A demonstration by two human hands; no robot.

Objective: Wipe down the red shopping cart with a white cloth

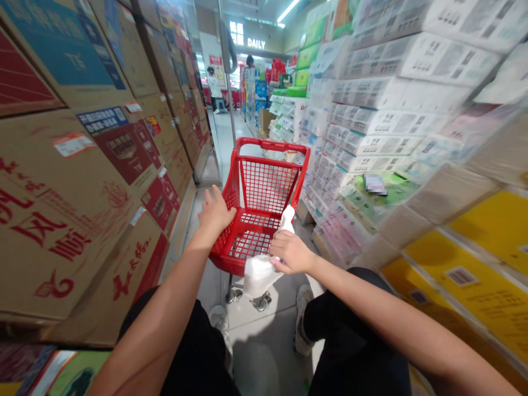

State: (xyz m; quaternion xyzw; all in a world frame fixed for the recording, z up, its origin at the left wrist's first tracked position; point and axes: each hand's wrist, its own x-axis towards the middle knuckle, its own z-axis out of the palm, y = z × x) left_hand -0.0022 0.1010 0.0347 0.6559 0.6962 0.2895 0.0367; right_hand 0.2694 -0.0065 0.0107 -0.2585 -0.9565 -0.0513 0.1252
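A red plastic shopping cart with mesh walls stands on the floor between my knees and the aisle ahead. At its left rim is my left hand, fingers spread, with nothing in it. My right hand grips a white cloth or tissue by the cart's near right corner. One end of the white piece sticks up along the right rim, and the rest hangs over the front edge. Through its mesh, the cart's basket shows no goods.
Stacked cardboard boxes line the left side. White packaged paper goods and yellow packs rise on the right. A metal pole stands beyond the cart. Farther off are a person in white and another person.
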